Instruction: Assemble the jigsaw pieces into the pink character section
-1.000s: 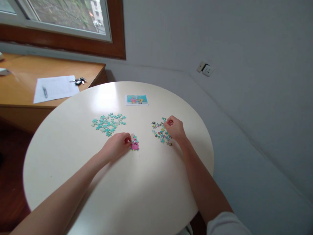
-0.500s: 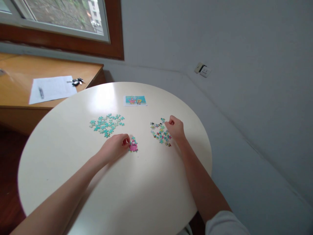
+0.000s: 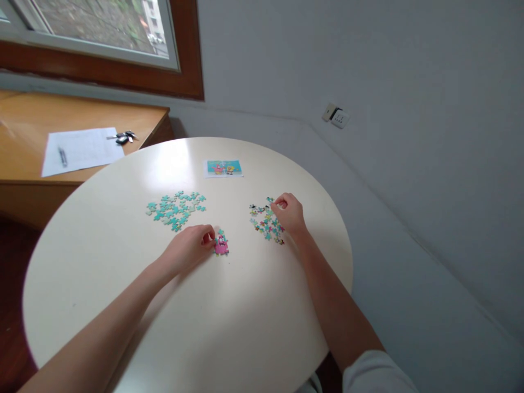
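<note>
My left hand (image 3: 192,243) rests on the table with its fingers curled and pinched at the left edge of a small joined section of jigsaw puzzle (image 3: 221,244), mostly pink with a cartoon face. Over on the right, my right hand (image 3: 290,212) is at the upper right edge of a loose heap of mixed-colour puzzle pieces (image 3: 268,225). Its thumb and forefinger come together low over the pieces; whether one is between them is too small to see. A second spread of loose pieces, turquoise puzzle pieces (image 3: 174,210), lies beyond my left hand.
A small picture card (image 3: 223,168) with two cartoon figures lies towards the far side of the round white table (image 3: 245,327). Behind it at left, a wooden desk (image 3: 82,112) bears a paper sheet (image 3: 82,150), a pen and keys (image 3: 123,137). A wall with sockets (image 3: 339,118) stands at right.
My right hand has shifted slightly inward over the mixed pieces, its fingers a little more extended. My left hand stays at the pink section. The whole view has shifted slightly.
</note>
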A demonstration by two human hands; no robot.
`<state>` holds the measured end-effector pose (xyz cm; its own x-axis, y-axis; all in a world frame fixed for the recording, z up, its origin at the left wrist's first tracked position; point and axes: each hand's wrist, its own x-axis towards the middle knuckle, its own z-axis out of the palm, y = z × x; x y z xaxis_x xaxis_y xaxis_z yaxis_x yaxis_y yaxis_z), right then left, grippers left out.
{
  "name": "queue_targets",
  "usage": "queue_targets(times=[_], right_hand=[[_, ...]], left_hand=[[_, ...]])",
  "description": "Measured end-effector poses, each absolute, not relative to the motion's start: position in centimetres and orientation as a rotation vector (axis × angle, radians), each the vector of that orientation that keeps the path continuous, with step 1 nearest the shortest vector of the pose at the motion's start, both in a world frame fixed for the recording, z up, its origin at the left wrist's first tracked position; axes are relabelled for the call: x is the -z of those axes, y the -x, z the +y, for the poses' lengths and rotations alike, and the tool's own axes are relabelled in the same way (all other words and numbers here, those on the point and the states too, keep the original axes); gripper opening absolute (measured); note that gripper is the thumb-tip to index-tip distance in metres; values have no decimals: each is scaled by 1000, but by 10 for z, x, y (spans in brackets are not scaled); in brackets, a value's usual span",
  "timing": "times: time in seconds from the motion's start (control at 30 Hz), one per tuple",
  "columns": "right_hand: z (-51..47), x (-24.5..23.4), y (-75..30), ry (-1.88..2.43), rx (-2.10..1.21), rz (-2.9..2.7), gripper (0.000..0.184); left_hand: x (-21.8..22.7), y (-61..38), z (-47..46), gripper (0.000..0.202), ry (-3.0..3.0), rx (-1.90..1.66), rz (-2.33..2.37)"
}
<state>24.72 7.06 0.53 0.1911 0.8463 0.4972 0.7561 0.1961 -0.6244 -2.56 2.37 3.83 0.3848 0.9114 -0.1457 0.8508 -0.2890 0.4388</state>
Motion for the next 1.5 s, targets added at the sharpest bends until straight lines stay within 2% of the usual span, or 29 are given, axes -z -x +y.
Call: queue_targets(times=[0.93,1.5], right_hand=[[64,-16,-237,1517,-78,-1553,13],[64,-16,-237,1551,-95,-1558,25]], left_hand=[[-35,26,25,17,-2181,-169,1522],[-33,27,26,18,-2204,-177,1516]])
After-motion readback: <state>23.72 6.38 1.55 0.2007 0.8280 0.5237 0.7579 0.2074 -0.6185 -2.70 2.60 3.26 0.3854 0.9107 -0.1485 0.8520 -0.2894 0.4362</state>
